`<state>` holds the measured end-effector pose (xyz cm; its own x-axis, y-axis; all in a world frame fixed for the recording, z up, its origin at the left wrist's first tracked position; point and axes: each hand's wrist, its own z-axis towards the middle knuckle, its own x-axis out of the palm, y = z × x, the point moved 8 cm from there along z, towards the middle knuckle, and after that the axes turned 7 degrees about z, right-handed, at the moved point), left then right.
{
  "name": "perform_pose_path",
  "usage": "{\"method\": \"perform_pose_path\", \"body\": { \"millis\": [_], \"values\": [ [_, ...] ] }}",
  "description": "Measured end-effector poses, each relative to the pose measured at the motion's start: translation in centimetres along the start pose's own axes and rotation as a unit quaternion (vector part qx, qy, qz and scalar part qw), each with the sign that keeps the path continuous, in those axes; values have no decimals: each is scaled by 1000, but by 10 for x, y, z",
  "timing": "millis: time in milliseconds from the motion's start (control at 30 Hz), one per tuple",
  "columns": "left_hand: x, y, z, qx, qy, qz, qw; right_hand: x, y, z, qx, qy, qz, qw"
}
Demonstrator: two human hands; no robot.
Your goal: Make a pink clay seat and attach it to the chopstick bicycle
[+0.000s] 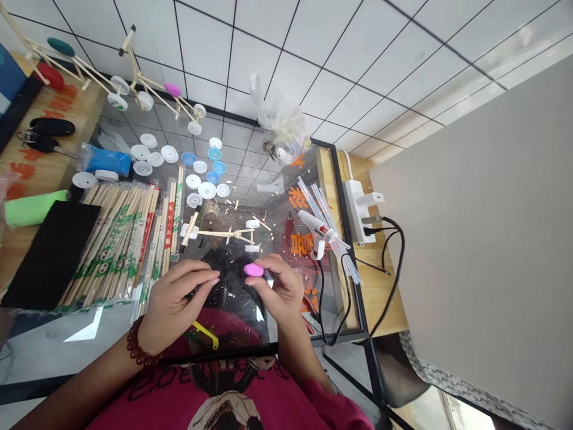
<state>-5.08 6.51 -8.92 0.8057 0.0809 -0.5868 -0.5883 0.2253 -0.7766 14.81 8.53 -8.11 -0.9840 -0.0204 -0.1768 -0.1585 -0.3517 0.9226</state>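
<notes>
Head view: the left hand (pixel 172 304) pinched; the right hand (pixel 284 292) held a pink lump (pixel 253 270).
Left grip closed, contents unclear; near the wheeled stick frame (pixel 213 233), the right gripped the lump, which overly hard squeezing could have flattened; rightward, orange Chinese characters (pixel 302 245) were partly legible.

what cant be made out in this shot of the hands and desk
All in the head view:
- Bright pink oval piece: gripped parts, covered by the right hand's fingers
- Left hand: anything tiny between its fingertips, too small to tell
- Crumpled clear plastic bag: full contents, hidden by creases
- Flat blue object: whole shape, cut off by left edge
</notes>
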Motion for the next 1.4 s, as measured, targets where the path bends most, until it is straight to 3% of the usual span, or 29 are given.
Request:
{"method": "perform_pose_path", "body": {
  "millis": [200, 267, 433, 567, 1100, 1400],
  "values": [
    [35, -15, -8, 148, 122, 137, 972, -5, -2, -2, -8, 1, -30, 1000],
    [38, -21, -11, 173, 136, 144, 965, -2, 1, -1, -20, 8, -41, 999],
    [9, -16, 0, 77, 21, 27, 996, 13, 12, -2, -63, 62, -54, 995],
    [4, -10, 2, 35, 34, -60, 997, 26, 15, -6, -85, 111, -56, 989],
    [-1, -27, -1, 148, 39, -90, 984, 32, 14, -12, -83, 130, 38, 987],
    [-4, -27, -1, 150, 36, -87, 984, 31, 15, -10, -81, 124, 68, 987]
  ]
}}
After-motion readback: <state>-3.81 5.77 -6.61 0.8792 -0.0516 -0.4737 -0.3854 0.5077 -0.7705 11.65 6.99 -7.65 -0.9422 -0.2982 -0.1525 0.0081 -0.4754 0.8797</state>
